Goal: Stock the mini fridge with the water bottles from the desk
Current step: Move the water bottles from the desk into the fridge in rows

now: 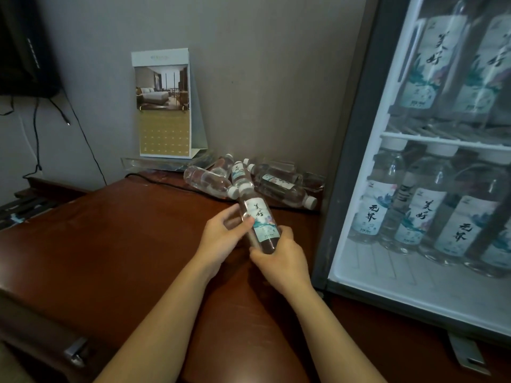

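Partly done. Several loose bottles (279,187) lie at the desk's (110,230) back edge. Left hand (221,234) and right hand (282,258) both grip one water bottle (262,217). The mini fridge (354,167) alongside looks largely stocked.

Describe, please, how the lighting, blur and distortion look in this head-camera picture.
Head view: the room is dim, and the lit mini fridge is the brightest area; its upper-shelf bottles are smeared by blur; the held bottle, left hand and right hand look fairly sharp; wide-angle distortion tilts its frame.
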A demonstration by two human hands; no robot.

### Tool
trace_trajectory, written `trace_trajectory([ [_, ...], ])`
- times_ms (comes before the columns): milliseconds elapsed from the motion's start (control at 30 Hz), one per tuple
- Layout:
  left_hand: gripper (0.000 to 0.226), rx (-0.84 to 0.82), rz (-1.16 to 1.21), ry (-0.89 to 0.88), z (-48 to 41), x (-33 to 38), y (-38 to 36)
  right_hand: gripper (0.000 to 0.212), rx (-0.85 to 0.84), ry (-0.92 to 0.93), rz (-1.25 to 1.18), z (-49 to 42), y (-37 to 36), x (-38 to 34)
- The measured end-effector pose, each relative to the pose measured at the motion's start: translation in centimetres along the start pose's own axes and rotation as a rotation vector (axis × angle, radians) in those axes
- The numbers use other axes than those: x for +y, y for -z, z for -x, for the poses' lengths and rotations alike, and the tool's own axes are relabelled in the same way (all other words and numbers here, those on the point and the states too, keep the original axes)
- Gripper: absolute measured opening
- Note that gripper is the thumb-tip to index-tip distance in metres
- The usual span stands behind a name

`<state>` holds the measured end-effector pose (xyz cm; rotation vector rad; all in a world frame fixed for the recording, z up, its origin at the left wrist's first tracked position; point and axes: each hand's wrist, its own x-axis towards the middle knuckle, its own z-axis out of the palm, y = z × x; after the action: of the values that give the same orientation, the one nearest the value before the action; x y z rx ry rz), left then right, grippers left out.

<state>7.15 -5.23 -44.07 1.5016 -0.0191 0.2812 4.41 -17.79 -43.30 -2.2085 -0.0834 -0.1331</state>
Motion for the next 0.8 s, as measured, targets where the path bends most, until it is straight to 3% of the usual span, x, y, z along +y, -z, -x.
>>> trace_trajectory([
  [167, 0.059, -0.092, 0.254, -0.006, 0.0, 0.6, 0.5, 0.063, -0.068, 0.066, -0.361, 0.4, 0.4, -0.2],
  [367, 0.069, -0.29, 0.347, -0.005, 0.2, 1.1, 0.5, 0.073, -0.174, 0.123, -0.578, 0.4, 0.5, -0.4],
  [600, 0.04, -0.342, 0.082, -0.032, 1.3, 1.6, 0.2, 0.072, -0.249, 0.09, -0.563, 0.0, 1.2, 0.1],
  [800, 0.042, -0.378, -0.095, -0.053, 4.1, 3.9, 0.2, 0.074, -0.282, 0.123, -0.462, 1.8, 2.6, -0.1],
])
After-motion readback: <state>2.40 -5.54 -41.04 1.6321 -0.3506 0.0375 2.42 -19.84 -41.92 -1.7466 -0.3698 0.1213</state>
